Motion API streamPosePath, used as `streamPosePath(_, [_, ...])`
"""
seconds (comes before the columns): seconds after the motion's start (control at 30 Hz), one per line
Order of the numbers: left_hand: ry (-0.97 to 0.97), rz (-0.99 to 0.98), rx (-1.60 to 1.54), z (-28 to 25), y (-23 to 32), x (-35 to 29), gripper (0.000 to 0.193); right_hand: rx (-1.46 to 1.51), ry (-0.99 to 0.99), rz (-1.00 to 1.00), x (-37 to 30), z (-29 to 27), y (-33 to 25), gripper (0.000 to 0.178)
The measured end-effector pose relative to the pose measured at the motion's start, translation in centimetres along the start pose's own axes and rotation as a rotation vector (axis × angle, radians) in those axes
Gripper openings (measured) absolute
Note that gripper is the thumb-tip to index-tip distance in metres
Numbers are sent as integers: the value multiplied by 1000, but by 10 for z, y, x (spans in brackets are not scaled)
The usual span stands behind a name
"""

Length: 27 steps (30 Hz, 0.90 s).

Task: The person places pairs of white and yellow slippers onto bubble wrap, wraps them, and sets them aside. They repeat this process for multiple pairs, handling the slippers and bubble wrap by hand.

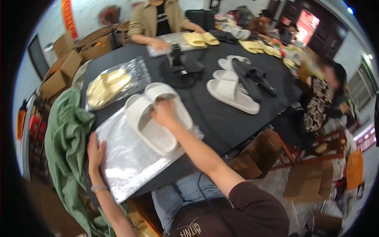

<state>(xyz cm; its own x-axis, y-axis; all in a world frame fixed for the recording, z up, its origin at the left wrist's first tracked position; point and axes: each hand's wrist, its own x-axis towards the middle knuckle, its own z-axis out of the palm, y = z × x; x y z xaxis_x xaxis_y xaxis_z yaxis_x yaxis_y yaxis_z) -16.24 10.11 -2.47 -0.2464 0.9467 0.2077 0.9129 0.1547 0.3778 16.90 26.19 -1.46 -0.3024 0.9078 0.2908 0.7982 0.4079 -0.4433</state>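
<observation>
White slides (156,133) on clear plastic bag (130,168); right hand (165,112) curled at straps (138,108), grip unclear; left hand (96,152) open at bag's edge. Slides probably light, springy; straps likely best hold.

White slippers (154,129), centre of frame: moulded, foam-like plastic; matt finish. Flat bag (130,166) beneath them: clear plastic film; glossy, wrinkled. Second bag (137,74), upper left: clear film; shiny, creased. Tabletop (213,132): black, matt, smooth-looking surface. Draped cloth (68,130), left side: green fabric; dull, softly folded. Open carton (60,82), upper left: brown cardboard; matt. Ridged-strap slipper (233,98), right of centre: white, matt, plastic-like.
</observation>
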Motion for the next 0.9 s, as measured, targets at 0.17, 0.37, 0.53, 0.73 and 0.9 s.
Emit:
streamPosePath(0.17, [18,24,67,0,1,1,63,-47,15,9,-2,-4,1,59])
streamPosePath(0.37, [-13,-16,20,-3,17,1,63,-54,138,-27,-5,5,14,57])
streamPosePath(0.53, [27,30,-17,4,-13,0,60,43,-14,26,2,-3,-1,52])
streamPosePath(0.73, [-22,7,54,-2,9,1,60,-9,111,-27,1,11,12,58])
streamPosePath(0.9, [-40,12,86,0,6,2,63,24,136,-32,-3,7,8,56])
